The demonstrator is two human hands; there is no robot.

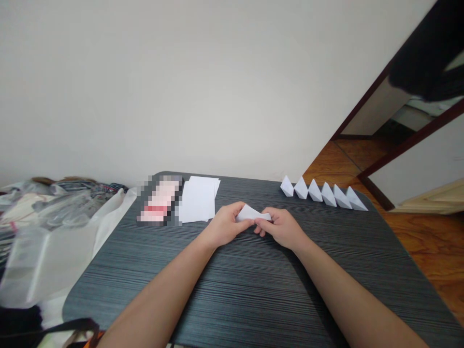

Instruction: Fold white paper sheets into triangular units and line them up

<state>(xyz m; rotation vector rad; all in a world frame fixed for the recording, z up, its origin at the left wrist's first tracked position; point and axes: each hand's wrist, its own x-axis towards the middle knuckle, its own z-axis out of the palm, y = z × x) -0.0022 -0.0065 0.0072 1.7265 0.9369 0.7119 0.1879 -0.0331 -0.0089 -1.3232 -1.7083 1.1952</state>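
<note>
A small piece of folded white paper (248, 213) is held between both hands over the middle of the table. My left hand (227, 224) grips its left end, thumb in front and fingers behind. At the right end, my right hand (282, 225) pinches the paper between thumb and fingers. The two thumbs almost meet at its lower edge. A pointed fold rises near the left hand; parts of the paper are hidden by the fingers. To the left of my left hand lies a stack of white paper sheets (197, 200).
Several folded white paper shapes (314, 190) stand in a row at the back right of the dark table (232, 290). A blurred-out phone-like object (159, 200) lies at the back left. Plastic bags (61, 246) are heaped beyond the left edge; a wall rises behind.
</note>
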